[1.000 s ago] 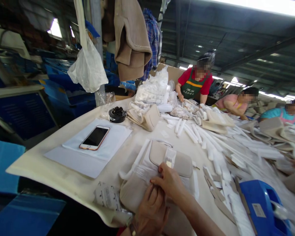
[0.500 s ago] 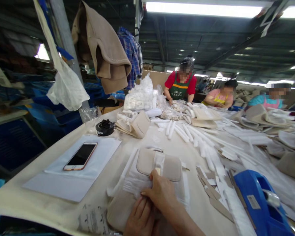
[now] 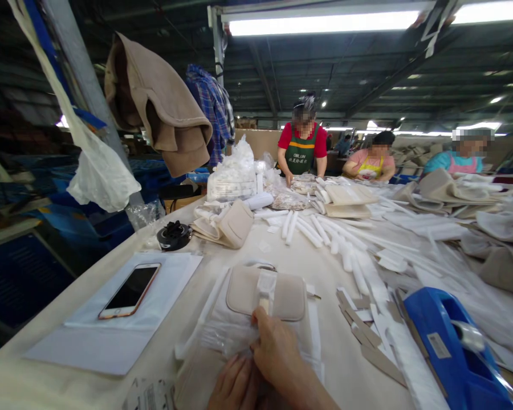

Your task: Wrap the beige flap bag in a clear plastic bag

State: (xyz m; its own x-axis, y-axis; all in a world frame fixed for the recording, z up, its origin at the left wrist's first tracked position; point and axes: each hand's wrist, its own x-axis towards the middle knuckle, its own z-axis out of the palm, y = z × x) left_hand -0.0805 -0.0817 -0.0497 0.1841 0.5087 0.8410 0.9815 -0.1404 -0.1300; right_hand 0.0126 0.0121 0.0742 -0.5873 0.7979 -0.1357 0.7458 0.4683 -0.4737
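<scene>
A beige bag [image 3: 265, 290] lies flat on the table in front of me, wrapped in white tissue and clear plastic. My right hand [image 3: 274, 348] rests on its near part, fingers curled and pinching the white wrapping below the flap. My left hand [image 3: 233, 386] sits just left of it at the bottom edge, fingers bent onto the same wrapping. A narrow white tag [image 3: 267, 286] hangs over the middle of the flap.
A phone [image 3: 129, 290] lies on white sheets [image 3: 111, 330] at the left. A blue tape dispenser [image 3: 448, 346] stands at the right, with cardboard strips [image 3: 370, 327] beside it. White rolls [image 3: 325, 230] and beige bags [image 3: 226, 225] cover the far table, where three people work. A coat [image 3: 158, 105] hangs overhead.
The camera has tilted upward, so the bag and my hands sit lower in view. My hands stay on the wrapping, the right thumb edging closer to the flap.
</scene>
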